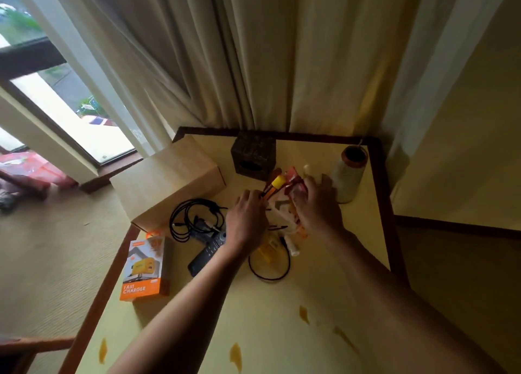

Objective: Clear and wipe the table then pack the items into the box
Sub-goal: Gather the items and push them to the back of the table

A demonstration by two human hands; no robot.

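Note:
On the yellow table lies a heap of small items: markers, sachets and small tubes. My left hand rests on the heap's left side, fingers closed around several pens, one with a yellow cap. My right hand presses on the heap's right side over a reddish packet; whether it grips it is unclear. A closed cardboard box sits at the table's far left corner. Black cables, a black remote and an orange fast-charger box lie to the left.
A dark cube-shaped tissue holder stands at the back by the curtain. A white roll with a brown core stands at the back right. A loop of black cord lies below the heap. Orange-brown stains mark the near tabletop.

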